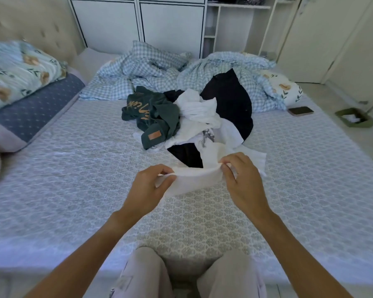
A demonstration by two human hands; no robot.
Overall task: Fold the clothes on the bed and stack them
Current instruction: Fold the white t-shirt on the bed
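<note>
A heap of unfolded clothes lies in the middle of the bed [73, 168]: a dark green garment [155, 117] with orange lettering at the left, white pieces [198, 112] in the centre, and a black garment [230, 100] behind and under them. A white garment [198, 179] stretches from the heap toward me, lifted a little off the mattress. My left hand [151, 188] pinches its near left edge and my right hand [241, 181] pinches the edge a short way to the right. Part of the white cloth trails back into the heap.
A crumpled blue checked duvet [155, 67] fills the far side of the bed. Floral pillows [17, 67] lie at the left, another at the far right. A phone [300, 110] rests near the right edge. A green bin [354, 119] stands on the floor. My knees touch the near edge.
</note>
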